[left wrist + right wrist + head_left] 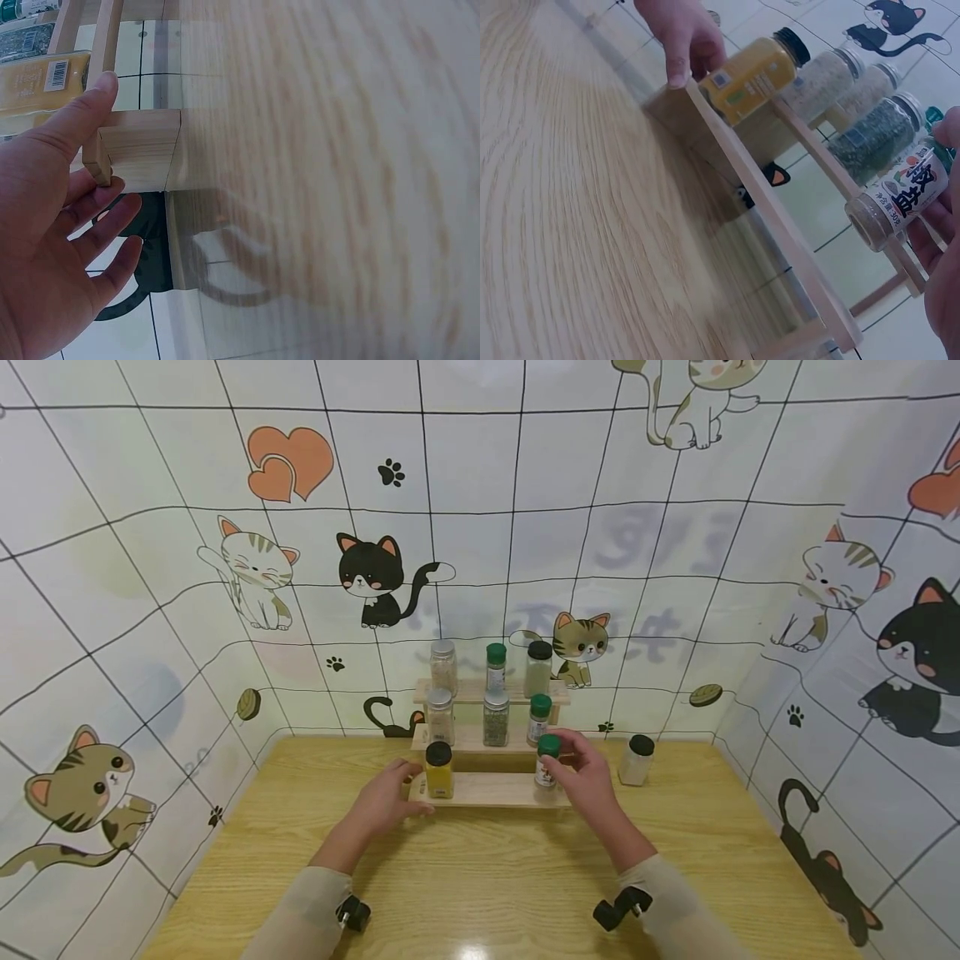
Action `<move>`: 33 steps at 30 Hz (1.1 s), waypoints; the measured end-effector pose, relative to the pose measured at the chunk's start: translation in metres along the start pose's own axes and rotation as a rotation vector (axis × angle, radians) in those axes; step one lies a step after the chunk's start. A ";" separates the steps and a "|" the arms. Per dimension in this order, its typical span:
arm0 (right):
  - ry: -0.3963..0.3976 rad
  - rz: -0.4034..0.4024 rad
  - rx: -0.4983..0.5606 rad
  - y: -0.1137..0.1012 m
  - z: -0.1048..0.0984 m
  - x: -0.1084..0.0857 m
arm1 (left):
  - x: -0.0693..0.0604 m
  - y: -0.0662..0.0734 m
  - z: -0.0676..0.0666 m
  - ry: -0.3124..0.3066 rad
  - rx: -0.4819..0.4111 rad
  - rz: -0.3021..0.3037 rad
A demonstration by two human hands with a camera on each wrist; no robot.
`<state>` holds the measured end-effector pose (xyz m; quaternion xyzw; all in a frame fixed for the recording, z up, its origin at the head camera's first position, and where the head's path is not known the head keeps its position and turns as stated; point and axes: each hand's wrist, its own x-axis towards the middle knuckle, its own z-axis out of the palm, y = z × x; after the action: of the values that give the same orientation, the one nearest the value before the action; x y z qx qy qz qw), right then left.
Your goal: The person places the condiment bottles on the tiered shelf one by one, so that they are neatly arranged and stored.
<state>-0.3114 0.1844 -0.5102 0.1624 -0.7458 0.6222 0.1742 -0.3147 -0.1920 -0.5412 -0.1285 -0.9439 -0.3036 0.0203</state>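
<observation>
A three-tier wooden spice rack (487,789) stands against the back wall. My left hand (386,797) grips its lower left front corner, thumb on the front board (109,45) and a fingertip beneath. In my right hand (588,777) is a small spice jar (906,191) with a green cap and printed label, held near the cap above the lowest tier's right end. A yellow-filled jar (439,772) with a black lid sits at that tier's left end, beside my left hand.
Several jars fill the upper tiers, including a green-herb jar (496,718) and another green-capped jar (538,718). A black-lidded jar (637,762) stands on the wooden table (480,877), right of the rack. A cat-printed sheet (480,543) surrounds the table's back and sides.
</observation>
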 end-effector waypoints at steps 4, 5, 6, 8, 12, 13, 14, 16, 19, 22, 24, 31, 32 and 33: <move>-0.024 0.015 0.007 -0.001 0.011 0.000 | 0.000 0.000 0.000 0.003 -0.004 0.000; -0.027 0.024 0.009 -0.001 0.014 0.000 | 0.000 0.000 0.000 0.003 -0.005 -0.001; -0.031 0.031 0.007 -0.001 0.016 0.000 | 0.000 0.000 0.000 0.004 -0.005 -0.002; -0.040 0.051 -0.003 -0.002 0.022 -0.001 | 0.000 0.000 0.001 0.005 -0.005 -0.002; -0.061 0.074 -0.013 -0.001 0.032 -0.003 | 0.000 -0.001 0.002 0.005 -0.001 -0.003; -0.068 0.077 -0.007 -0.001 0.034 -0.003 | 0.000 -0.002 0.002 0.003 -0.002 -0.004; -0.078 0.077 0.003 0.000 0.037 -0.004 | 0.000 -0.002 0.002 0.003 -0.002 -0.005; -0.094 0.074 0.015 0.001 0.042 -0.004 | 0.000 -0.002 0.002 0.000 -0.005 -0.007; -0.118 0.057 0.021 0.001 0.049 -0.004 | 0.001 -0.002 0.002 -0.003 -0.011 -0.011; -0.141 0.044 0.007 -0.001 0.056 -0.003 | 0.001 -0.002 0.002 -0.003 -0.014 -0.014; -0.154 0.039 0.008 -0.002 0.061 -0.003 | 0.002 -0.002 0.002 -0.002 -0.008 -0.012; -0.162 0.022 -0.010 0.003 0.072 -0.002 | 0.001 -0.003 0.001 -0.004 -0.007 -0.008; -0.162 0.025 -0.010 0.003 0.072 -0.002 | 0.001 -0.003 0.001 -0.004 -0.005 -0.008; -0.161 0.030 -0.010 0.004 0.073 -0.002 | 0.001 -0.002 0.001 -0.004 -0.006 -0.008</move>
<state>-0.3156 0.1135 -0.5268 0.2001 -0.7629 0.6058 0.1052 -0.3160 -0.1933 -0.5429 -0.1254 -0.9435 -0.3062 0.0167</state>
